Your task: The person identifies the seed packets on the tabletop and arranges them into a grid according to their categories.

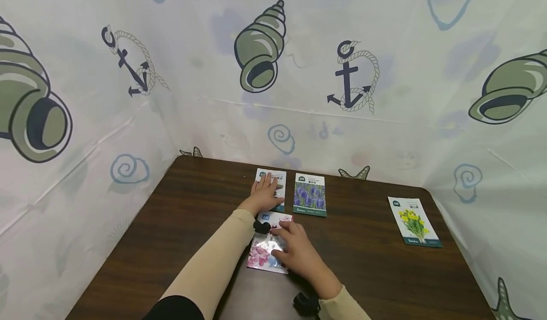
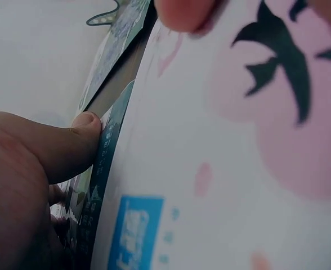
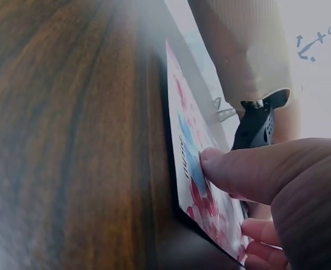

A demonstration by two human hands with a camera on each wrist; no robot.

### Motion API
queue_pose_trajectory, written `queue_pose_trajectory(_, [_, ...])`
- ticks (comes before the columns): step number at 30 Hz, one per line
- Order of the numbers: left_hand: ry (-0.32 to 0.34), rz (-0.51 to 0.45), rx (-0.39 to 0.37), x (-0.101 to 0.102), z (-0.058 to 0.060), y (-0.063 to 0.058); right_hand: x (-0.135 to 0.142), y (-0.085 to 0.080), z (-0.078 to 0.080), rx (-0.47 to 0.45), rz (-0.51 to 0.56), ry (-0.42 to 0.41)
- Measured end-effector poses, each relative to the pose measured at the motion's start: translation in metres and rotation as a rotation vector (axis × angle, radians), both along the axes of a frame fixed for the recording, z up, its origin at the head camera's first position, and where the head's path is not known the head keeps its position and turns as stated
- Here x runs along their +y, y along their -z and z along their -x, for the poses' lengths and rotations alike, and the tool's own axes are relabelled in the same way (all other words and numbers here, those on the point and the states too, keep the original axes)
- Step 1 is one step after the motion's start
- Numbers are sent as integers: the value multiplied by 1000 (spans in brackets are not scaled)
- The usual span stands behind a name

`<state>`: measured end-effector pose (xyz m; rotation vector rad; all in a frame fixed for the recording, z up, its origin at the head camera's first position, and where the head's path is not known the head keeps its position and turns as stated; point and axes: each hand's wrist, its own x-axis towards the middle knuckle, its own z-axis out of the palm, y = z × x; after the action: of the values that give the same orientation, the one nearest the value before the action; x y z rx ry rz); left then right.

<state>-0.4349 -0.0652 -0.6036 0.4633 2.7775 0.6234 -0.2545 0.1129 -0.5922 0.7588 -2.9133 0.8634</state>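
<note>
In the head view, my left hand [image 1: 262,198] lies with spread fingers on a flower seed packet [image 1: 281,179] at the back of the table, covering most of its picture. In the left wrist view, the left thumb [image 2: 78,138] touches that packet's dark green lower edge. Nearer to me is a white packet with pink blossoms [image 1: 259,257], lying flat. My right hand [image 1: 301,253] rests on its right side, fingers loosely bent and apart. The right wrist view shows the right thumb [image 3: 233,169] touching the face of the pink blossom packet [image 3: 182,107].
A packet with purple flowers [image 1: 309,195] lies just right of the one under my left hand. Farther right is a packet with yellow flowers [image 1: 414,222]. The dark wooden table [image 1: 354,268] meets a printed cloth [image 1: 307,135] along its back and sides.
</note>
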Motion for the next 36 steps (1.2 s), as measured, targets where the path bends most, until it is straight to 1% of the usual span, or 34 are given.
queue_pose_trajectory(5, [-3,-5,8,1,0,2,0,0,0,7,14,-3])
queue_pose_trajectory(13, [-14,-3,1,1,0,1,0,-3,0,33,43,-45])
queue_pose_trajectory(18, [-12,3,-1,1,0,1,1,-4,0,24,36,-15])
queue_pose_trajectory(21, [-18,4,7,2,1,1,3,-6,0,21,52,5])
queue_pose_trajectory(25, [-25,3,20,3,2,2,6,-10,1,36,83,10])
queue_pose_trajectory(31, [-24,5,14,5,1,4,14,-11,2,53,60,37])
queue_pose_trajectory(36, [-34,5,9,3,0,1,22,-14,5,66,65,53])
